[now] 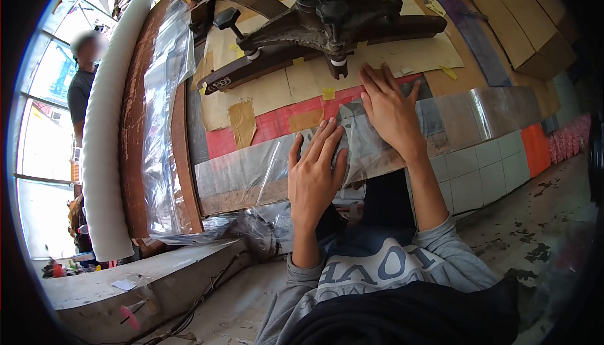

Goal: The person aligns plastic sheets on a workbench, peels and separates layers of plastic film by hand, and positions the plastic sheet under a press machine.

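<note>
My left hand (314, 178) lies with its fingers stretched out on a clear plastic sheet (248, 178) along the near edge of the work table. Farther forward and to the right, my right hand (391, 113) rests palm down with its fingers spread; its fingertips reach the cream board (267, 99). A red strip (221, 144) runs between the plastic and the board, with brown tape pieces (242, 122) on it. Just beyond my right fingertips stands a dark metal press head (318, 21) with black knobs and a long bar (261, 68). Neither hand holds anything.
A white foam roll (104, 137) stands at the left beside a worn brown board (133, 124) and loose clear film (165, 118). A person (82, 84) is beyond the roll. Cardboard boxes (519, 14) sit at the right. Cables (201, 307) trail at the lower left.
</note>
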Demonstrator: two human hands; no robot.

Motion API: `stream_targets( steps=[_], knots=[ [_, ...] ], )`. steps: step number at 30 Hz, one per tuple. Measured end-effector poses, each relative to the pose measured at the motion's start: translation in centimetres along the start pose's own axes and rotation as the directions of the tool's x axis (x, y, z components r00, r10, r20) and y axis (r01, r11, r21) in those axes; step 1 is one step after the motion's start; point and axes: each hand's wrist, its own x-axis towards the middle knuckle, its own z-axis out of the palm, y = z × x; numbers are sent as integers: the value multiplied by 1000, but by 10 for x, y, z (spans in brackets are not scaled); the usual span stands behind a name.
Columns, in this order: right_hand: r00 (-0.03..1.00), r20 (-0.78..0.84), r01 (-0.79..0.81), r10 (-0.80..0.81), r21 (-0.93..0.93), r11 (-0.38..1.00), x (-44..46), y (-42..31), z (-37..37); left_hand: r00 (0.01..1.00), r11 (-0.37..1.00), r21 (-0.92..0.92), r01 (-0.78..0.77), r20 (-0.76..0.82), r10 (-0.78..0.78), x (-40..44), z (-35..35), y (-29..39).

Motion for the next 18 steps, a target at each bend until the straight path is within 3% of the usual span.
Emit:
stream_targets(
  steps=[18],
  knots=[
    [1000,12,-17,16,30,999,1,-1,-3,1000,1000,11,-6,-2,6,0,0,0]
  ],
)
